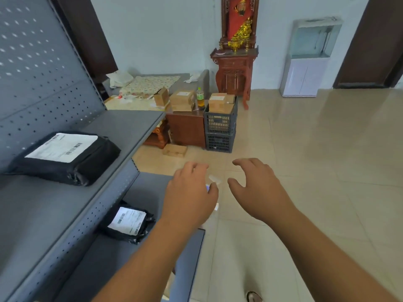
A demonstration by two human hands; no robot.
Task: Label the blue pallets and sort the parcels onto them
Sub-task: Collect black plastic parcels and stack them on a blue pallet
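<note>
My left hand (190, 192) is held out over the floor, its fingers curled around a small object with a blue edge and a white strip (214, 179) sticking out; what it is I cannot make out. My right hand (255, 186) hovers just right of it, fingers spread and empty. A black parcel (65, 156) with a white shipping label lies on the upper grey shelf (122, 129). A second black parcel (128, 223) with a label lies on the lower shelf. No blue pallet is in view.
A grey perforated shelving unit (43, 73) fills the left. Ahead stand two stacked dark crates (220, 129) holding cardboard boxes, a wooden cabinet (187, 129), a red altar table (234, 70) and a low bed. Beige tiled floor (316, 160) spreads to the right.
</note>
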